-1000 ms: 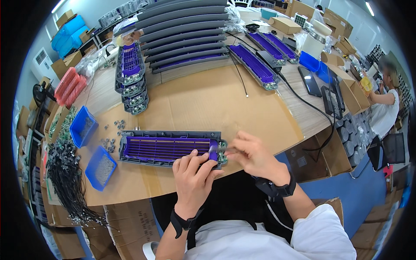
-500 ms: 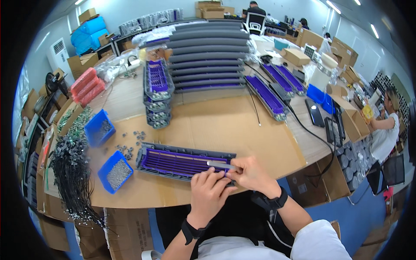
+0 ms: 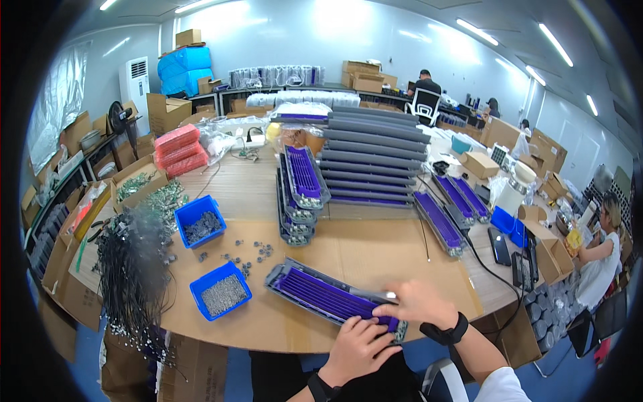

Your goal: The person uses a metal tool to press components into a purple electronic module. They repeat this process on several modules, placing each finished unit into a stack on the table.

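Observation:
A long dark grey housing with a purple slatted inside (image 3: 321, 295) lies at a slant on the cardboard. My left hand (image 3: 358, 347) is closed on its near edge at the right end, fingertips over the rim. Just above that end my right hand (image 3: 420, 305) is curled around a slim silver tool (image 3: 390, 295); only a bright bit of it shows, so its exact kind is unclear. What lies under my right fingertips is hidden. Small grey parts (image 3: 260, 252) are scattered beyond the housing's left end.
Blue bins of grey parts (image 3: 201, 226) and small metal pieces (image 3: 224, 295) stand left, beside bundled black cables (image 3: 130, 275). Similar housings are stacked behind (image 3: 372, 157), with more at right (image 3: 439, 221). A phone (image 3: 499, 246) and black cord lie right. A person (image 3: 599, 258) sits far right.
My view has tilted up and shifted left. The housing is turned more at a slant. My right hand has drawn the silver tool back, and my left hand stays at the housing's right end.

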Demonstrator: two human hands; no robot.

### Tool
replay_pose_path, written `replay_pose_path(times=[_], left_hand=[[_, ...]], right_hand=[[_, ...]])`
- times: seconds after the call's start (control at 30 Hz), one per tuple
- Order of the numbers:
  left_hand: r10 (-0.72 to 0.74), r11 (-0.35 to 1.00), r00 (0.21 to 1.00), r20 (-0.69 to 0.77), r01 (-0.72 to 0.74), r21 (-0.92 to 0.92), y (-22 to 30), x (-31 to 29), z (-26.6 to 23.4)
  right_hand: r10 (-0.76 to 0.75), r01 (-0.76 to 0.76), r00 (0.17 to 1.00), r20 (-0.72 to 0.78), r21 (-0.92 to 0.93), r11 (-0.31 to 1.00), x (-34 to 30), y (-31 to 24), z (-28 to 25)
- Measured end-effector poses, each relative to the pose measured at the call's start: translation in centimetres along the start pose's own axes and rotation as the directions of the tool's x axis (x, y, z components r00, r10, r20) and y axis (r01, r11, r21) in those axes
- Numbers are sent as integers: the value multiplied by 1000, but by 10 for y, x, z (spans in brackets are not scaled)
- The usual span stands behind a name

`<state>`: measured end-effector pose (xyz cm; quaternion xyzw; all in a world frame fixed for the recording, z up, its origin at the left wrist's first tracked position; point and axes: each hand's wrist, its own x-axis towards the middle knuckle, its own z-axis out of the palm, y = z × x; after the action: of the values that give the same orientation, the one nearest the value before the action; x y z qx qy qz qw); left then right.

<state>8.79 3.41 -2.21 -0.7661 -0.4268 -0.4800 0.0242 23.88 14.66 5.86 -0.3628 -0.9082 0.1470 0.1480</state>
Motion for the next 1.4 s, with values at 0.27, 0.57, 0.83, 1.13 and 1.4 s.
replay_pose_path(times=[0.27,0.57,0.83,1.13,1.4], left_hand=[[50,998,863,-503,-67,-16,1,-26,-39],[-264,940,895,-359,322,110,-28,-12,-55],[-348,910,887,-302,397,118,-29,-15,-47],[-387,892,890,-242,428,144,-30,-10,-51],[-369,865,903,-217,420,276,-29,-16,-31]], right_hand=[[-94,90,994,53,71,993,-7,-10,-24],[10,39,952,-307,155,987,144,-36,-52],[357,-279,864,-354,253,926,281,-19,-13],[156,58,821,-549,351,934,226,10,-43],[473,-630,732,-491,-223,744,61,156,-81]])
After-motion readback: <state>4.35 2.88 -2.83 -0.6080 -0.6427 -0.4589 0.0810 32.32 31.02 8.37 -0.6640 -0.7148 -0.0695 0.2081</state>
